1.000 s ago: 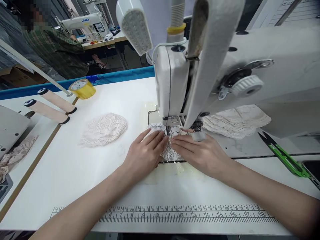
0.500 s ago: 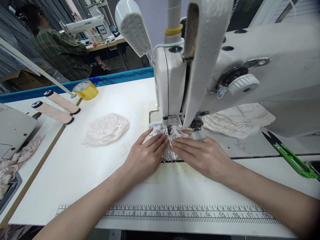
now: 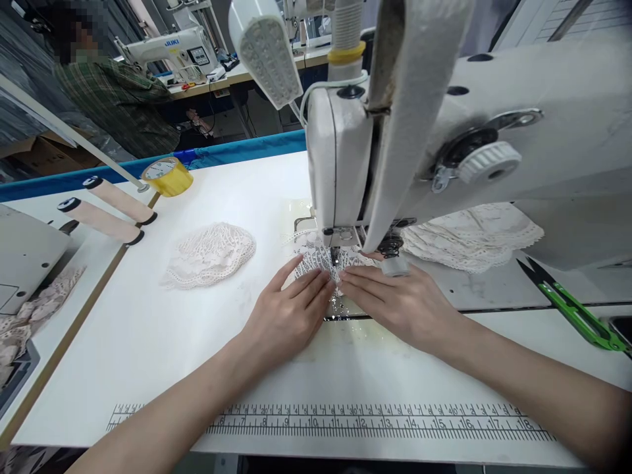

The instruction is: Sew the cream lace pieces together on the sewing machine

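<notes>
Lace [image 3: 313, 250] is lying under the foot [image 3: 335, 255] of the sewing machine [image 3: 338, 164], probably being light, floppy and easy to tear. The left hand [image 3: 288, 309] and right hand [image 3: 402, 304] are resting on it, fingers stretched out, not clenching; its sides are looking best for holding.

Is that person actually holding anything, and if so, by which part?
Nothing looks gripped: the left hand and right hand rest with extended fingers on the near part of the lace piece at the presser foot.
</notes>
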Demonstrator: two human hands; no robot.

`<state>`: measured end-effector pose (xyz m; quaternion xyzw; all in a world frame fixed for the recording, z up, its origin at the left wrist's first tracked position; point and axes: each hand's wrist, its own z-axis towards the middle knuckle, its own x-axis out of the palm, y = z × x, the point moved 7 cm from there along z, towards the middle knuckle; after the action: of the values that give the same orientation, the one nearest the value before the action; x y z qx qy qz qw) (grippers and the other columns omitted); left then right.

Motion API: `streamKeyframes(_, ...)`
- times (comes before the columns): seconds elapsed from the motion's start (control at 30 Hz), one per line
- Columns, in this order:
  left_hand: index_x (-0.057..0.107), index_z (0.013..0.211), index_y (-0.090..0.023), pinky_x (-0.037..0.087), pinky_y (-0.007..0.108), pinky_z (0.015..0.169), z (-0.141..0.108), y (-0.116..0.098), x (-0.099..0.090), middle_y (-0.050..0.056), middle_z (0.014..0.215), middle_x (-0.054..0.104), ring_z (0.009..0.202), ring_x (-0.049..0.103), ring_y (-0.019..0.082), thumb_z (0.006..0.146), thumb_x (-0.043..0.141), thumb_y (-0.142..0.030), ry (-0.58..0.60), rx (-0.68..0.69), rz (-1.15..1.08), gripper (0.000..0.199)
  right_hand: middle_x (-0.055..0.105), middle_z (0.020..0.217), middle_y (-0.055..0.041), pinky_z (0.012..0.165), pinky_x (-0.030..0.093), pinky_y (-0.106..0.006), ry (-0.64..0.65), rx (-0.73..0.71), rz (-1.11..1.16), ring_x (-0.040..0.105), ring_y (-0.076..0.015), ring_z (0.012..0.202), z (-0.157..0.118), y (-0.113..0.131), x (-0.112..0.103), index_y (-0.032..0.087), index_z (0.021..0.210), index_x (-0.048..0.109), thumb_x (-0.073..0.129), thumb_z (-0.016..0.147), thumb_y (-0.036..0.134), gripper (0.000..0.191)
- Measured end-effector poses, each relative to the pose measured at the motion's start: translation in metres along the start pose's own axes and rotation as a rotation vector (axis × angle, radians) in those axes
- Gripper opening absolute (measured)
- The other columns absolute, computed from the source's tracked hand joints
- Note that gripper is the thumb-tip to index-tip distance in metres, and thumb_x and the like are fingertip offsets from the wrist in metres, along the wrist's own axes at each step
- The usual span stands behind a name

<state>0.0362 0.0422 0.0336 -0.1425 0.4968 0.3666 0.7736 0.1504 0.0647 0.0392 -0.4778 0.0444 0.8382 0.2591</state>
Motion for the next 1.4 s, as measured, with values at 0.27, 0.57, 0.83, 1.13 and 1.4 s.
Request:
streamKeyframes(0.27, 0.065, 0.117, -0.011, 0.041, 0.052, 0.112, 0.004, 0.009, 0.006, 0.011, 0.115, 0.071, 0.108, 0.067, 0.023, 0.093, 0.052, -0.018, 0.005, -0.054, -0.024, 0.028, 0.075, 0.099, -0.0063, 0.101, 0.044, -0.043, 0.065, 0.083, 0.012, 0.068, -0.0193, 0.092, -0.002, -0.006, 0.009, 0.015, 0.107, 0.07, 0.049, 0.084, -0.005, 0.037)
streamKeyframes(0.57, 0.065, 0.118, -0.011, 0.042, 0.05, 0.11, 0.002, 0.005, 0.003, 0.011, 0.116, 0.071, 0.11, 0.066, 0.023, 0.093, 0.054, -0.021, 0.004, -0.053, -0.015, 0.029, 0.074, 0.096, -0.0067, 0.084, 0.048, -0.034, 0.047, 0.129, 0.005, 0.064, -0.02, 0.092, -0.002, -0.008, 0.011, 0.015, 0.103, 0.07, 0.045, 0.081, -0.005, 0.039)
streamKeyframes(0.83, 0.067, 0.113, -0.009, 0.042, 0.048, 0.11, -0.002, 0.0, -0.001, 0.012, 0.112, 0.072, 0.106, 0.068, 0.022, 0.092, 0.055, -0.022, -0.021, -0.051, 0.002, 0.027, 0.074, 0.096, -0.0059, 0.083, 0.046, -0.034, 0.006, 0.079, -0.003, 0.063, -0.019, 0.091, -0.003, -0.003, 0.004, 0.015, 0.096, 0.071, 0.047, 0.084, -0.005, 0.034)
streamKeyframes(1.13, 0.066, 0.114, -0.01, 0.044, 0.05, 0.108, 0.001, 0.006, 0.004, 0.011, 0.114, 0.072, 0.108, 0.067, 0.024, 0.094, 0.052, -0.025, -0.01, -0.064, 0.017, 0.028, 0.074, 0.098, -0.008, 0.087, 0.045, -0.036, 0.04, 0.096, -0.024, 0.065, -0.0196, 0.09, -0.001, -0.005, 0.008, 0.013, 0.102, 0.07, 0.048, 0.083, -0.004, 0.034)
streamKeyframes(1.4, 0.066, 0.115, -0.011, 0.041, 0.05, 0.109, 0.004, 0.015, 0.009, 0.01, 0.115, 0.071, 0.109, 0.066, 0.024, 0.094, 0.053, -0.026, 0.0, -0.111, 0.004, 0.029, 0.073, 0.105, -0.0061, 0.096, 0.041, -0.039, 0.092, 0.118, -0.065, 0.063, -0.0217, 0.098, 0.0, -0.01, 0.013, 0.014, 0.107, 0.068, 0.052, 0.083, 0.0, 0.032)
